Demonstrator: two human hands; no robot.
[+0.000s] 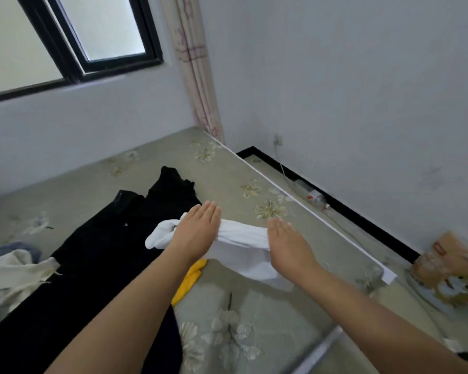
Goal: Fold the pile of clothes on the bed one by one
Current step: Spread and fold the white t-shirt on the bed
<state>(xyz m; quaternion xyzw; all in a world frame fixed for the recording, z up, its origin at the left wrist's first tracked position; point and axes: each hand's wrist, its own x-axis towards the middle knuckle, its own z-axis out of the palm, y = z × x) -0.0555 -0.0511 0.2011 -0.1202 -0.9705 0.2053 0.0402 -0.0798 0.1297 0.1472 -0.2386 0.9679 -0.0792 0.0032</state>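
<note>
Both sets of fingers are straight and held together, gripping nothing. The left hand (197, 228) lies palm-down, its fingers flat on the left part of the white garment (241, 247); the right hand (287, 238) is also flat, its inner edge against the garment's right part. Whether the right palm presses the cloth or hovers just over it is hard to tell, since the hand is motion-blurred.

The white garment lies between the two hands, bunched into a twisted band there — its long axis runs roughly left to right, from a loose lobe left of the left wrist to a broader flap that spreads toward the person under the right wrist. So the cloth sits beneath the fingers and nearer the person, not ahead of them. The next move, as I judge it, is a smoothing or a fold across that axis; both hands are about equally near, the left more squarely on top.

Further out, a black garment (106, 238) stretches diagonally left of the white one and partly under it, a yellow piece (189, 279) shows by the left forearm, and a cream garment (14, 268) lies at the left edge — all on the floral bedsheet (254, 319). Beyond the bed edge a plastic bottle (312, 195) lies on the floor by the wall.
</note>
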